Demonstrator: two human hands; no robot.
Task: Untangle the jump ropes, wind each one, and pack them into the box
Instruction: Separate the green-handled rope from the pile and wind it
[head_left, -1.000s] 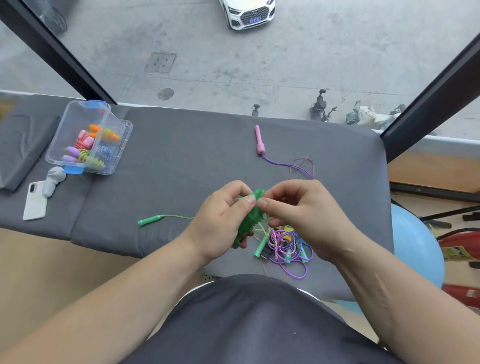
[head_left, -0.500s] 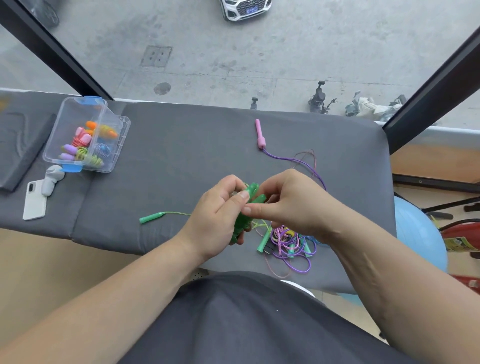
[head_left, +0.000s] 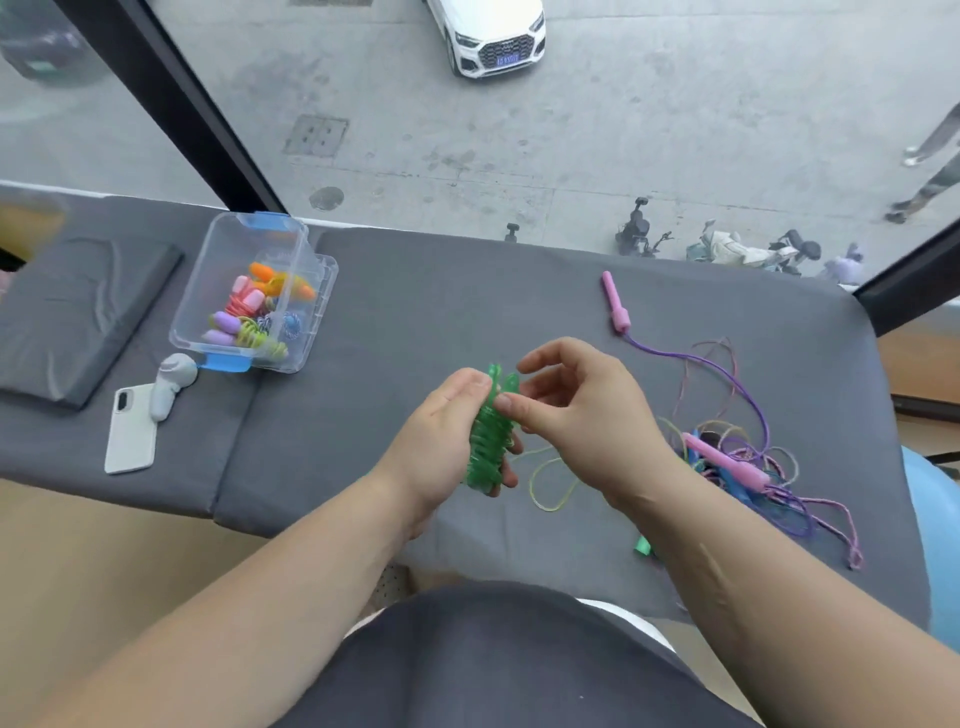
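Observation:
My left hand (head_left: 441, 439) grips a wound green jump rope (head_left: 491, 441), its coils wrapped around the green handles. My right hand (head_left: 582, 410) pinches the rope near the top of that bundle. A thin yellow-green cord (head_left: 550, 480) trails from the bundle onto the grey mat (head_left: 415, 312). To the right lies a tangle of purple and pink ropes (head_left: 769, 478) with a pink handle (head_left: 727, 462) on it. A second pink handle (head_left: 615, 301) lies farther back. The clear plastic box (head_left: 306, 332) at the left holds several wound ropes.
A white phone (head_left: 130, 428) and a small grey device (head_left: 174, 384) lie left of the box. A folded dark cushion (head_left: 72, 317) sits at far left. A blue ball (head_left: 935, 530) is at the right edge. Window glass runs behind the mat.
The loose green handle and cord that lay at the left are gone from the mat. The view shifted left, and my right hand now pinches higher on the bundle.

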